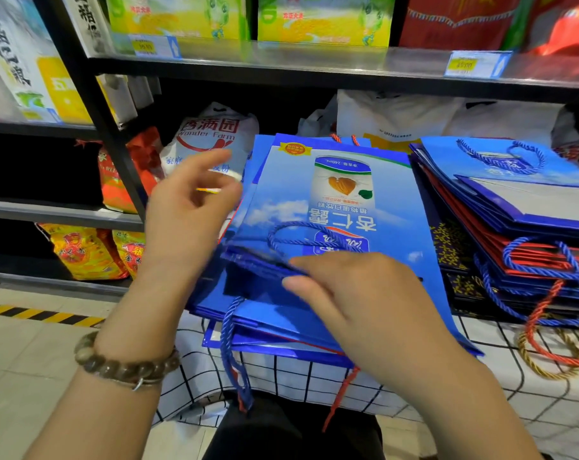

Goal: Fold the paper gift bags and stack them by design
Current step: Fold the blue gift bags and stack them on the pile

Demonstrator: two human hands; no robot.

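A flat blue gift bag (341, 200) with a can and almond picture lies on top of a pile of like blue bags (281, 336) in front of me. My right hand (357, 293) rests palm down on its near end, fingers pressing the dark blue folded edge (255, 273) beside the blue rope handle (301, 237). My left hand (188, 214), blurred, hovers at the pile's left edge with fingers spread and nothing in it. A bead bracelet sits on that wrist. A second pile of blue and red bags (513, 220) lies to the right.
The piles rest on a white cloth with a black grid (480, 360). Loose red, gold and blue rope handles (553, 327) trail at the right. Black shelving (115, 161) with rice sacks and boxes stands behind and left. White bags lie behind the piles.
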